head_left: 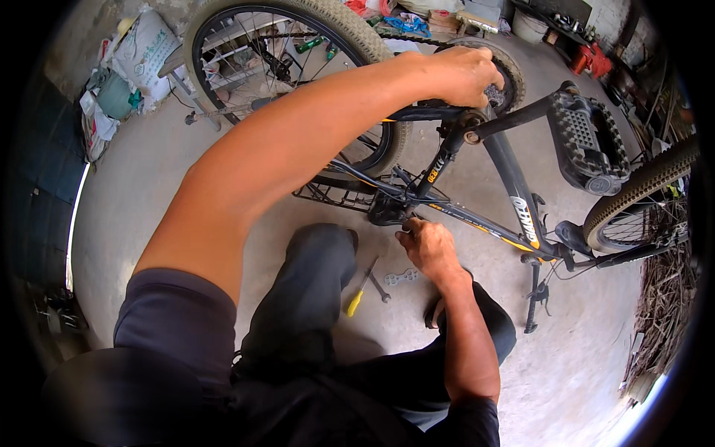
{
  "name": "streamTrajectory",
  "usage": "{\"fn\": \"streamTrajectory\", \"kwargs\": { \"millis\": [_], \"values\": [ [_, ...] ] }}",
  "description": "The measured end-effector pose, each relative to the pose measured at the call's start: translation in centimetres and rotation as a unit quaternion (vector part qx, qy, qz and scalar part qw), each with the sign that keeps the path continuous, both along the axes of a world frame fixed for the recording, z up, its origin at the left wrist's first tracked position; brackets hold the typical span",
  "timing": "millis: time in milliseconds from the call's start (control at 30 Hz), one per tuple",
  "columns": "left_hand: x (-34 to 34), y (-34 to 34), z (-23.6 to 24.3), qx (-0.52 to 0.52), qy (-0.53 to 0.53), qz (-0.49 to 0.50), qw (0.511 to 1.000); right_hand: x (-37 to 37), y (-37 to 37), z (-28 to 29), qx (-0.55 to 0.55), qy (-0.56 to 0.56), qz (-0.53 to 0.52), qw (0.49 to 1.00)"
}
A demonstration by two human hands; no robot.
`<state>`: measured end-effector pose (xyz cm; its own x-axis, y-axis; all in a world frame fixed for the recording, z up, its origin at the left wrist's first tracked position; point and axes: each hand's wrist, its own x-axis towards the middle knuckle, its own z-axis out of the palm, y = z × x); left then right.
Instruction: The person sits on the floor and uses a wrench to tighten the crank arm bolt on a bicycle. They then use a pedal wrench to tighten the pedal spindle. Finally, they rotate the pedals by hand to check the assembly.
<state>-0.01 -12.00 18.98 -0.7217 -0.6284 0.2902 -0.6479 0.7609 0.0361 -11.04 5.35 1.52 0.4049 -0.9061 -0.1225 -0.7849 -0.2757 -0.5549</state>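
Observation:
A dark bicycle frame (pixel 509 179) with yellow and white markings lies across my view, its crank and pedal (pixel 590 138) raised toward me. Stretched far across, my left hand (pixel 465 77) curls its fingers beside the bottom bracket (pixel 472 125), close to the sprockets (pixel 494 95); what it grips is hidden behind the fingers. Lower down, my right hand (pixel 432 247) is closed at the lower end of the seat tube, by a dark part (pixel 389 208). Its fingers pinch something small that I cannot make out.
A yellow-handled screwdriver (pixel 356 299), a wrench (pixel 380 290) and a flat multi-hole spanner (pixel 401 277) lie on the floor between my legs. One wheel (pixel 383 52) rises at the far left, another (pixel 633 201) at the right. Sacks (pixel 145 59) and bundled sticks (pixel 655 298) line the sides.

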Motion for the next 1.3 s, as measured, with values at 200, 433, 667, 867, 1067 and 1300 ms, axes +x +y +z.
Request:
{"fn": "streamTrajectory", "kwargs": {
  "millis": [200,433,667,867,1067,1300],
  "values": [
    [1.5,-0.3,0.2,-0.033,-0.122,0.064,0.99,-0.2,-0.2,-0.1,0.007,-0.011,-0.013,1.0],
    [4.6,4.3,-0.5,-0.075,0.168,0.084,0.979,-0.5,0.0,0.4,-0.018,-0.063,-0.018,0.998],
    [3.6,13.2,-7.7,0.074,0.262,0.145,0.951,-1.2,-1.0,3.9,0.204,-0.591,-0.13,0.77],
    [1.4,15.7,-10.1,0.095,0.203,0.105,0.969,-1.2,-1.0,3.0,0.194,-0.666,-0.142,0.706],
    [1.5,15.1,-9.2,0.13,0.144,0.062,0.979,-2.8,-1.7,2.8,0.177,-0.613,-0.218,0.738],
    [0.5,11.1,-4.6,-0.032,0.294,0.122,0.948,-5.1,-3.5,4.9,-0.134,-0.397,-0.349,0.838]
  ]
}}
